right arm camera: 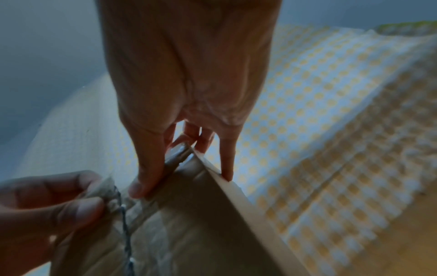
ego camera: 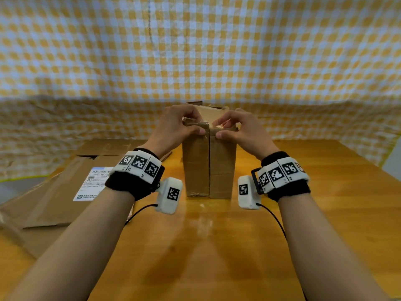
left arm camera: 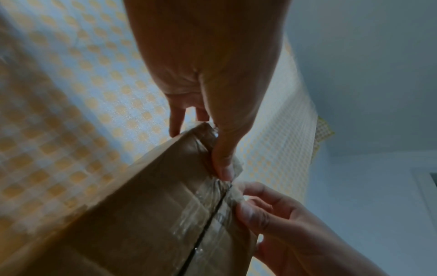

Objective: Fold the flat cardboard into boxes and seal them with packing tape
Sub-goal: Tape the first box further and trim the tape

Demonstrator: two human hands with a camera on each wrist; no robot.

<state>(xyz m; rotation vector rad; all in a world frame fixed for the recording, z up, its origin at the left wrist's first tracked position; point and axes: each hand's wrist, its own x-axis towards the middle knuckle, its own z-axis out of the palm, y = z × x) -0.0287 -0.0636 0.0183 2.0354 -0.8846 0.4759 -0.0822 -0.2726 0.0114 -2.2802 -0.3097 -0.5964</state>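
A tall brown cardboard box (ego camera: 223,168) stands upright on the wooden table (ego camera: 217,246), with a dark seam down the middle of its near face. My left hand (ego camera: 186,124) pinches the box's top edge just left of the seam, thumb on the near face. On the other side of the seam my right hand (ego camera: 227,127) pinches the same edge. Clear packing tape (left arm camera: 201,211) lies wrinkled along the seam near the top. In the left wrist view the left thumb (left arm camera: 223,164) presses the taped edge. The right thumb (right arm camera: 146,179) does the same in the right wrist view.
Flattened cardboard (ego camera: 54,192) with a white shipping label (ego camera: 93,183) lies on the table's left side, partly over its edge. A yellow-and-white checked cloth (ego camera: 195,51) hangs behind and drapes around the table.
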